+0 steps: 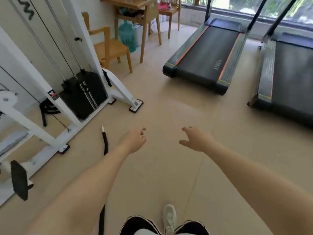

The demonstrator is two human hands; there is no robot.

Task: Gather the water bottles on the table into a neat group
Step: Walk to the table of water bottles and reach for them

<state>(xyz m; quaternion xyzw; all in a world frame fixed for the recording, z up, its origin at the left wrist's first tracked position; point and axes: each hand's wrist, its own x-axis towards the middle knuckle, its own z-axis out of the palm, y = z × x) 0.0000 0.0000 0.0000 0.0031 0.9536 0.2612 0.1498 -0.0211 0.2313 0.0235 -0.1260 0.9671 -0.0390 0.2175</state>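
The floor (160, 106) looks smooth and matt. The table (135, 4) and chair (111, 48) are pale wood. The weight machine's frame (42, 133) is glossy white painted metal. The treadmill (208, 53) has a matt black belt.

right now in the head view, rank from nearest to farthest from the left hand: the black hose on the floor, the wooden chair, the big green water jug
From the left hand:
1. Black hose, on the floor just to its left.
2. Wooden chair, farther ahead by the white machine.
3. Green water jug, under the wooden table beyond the chair.
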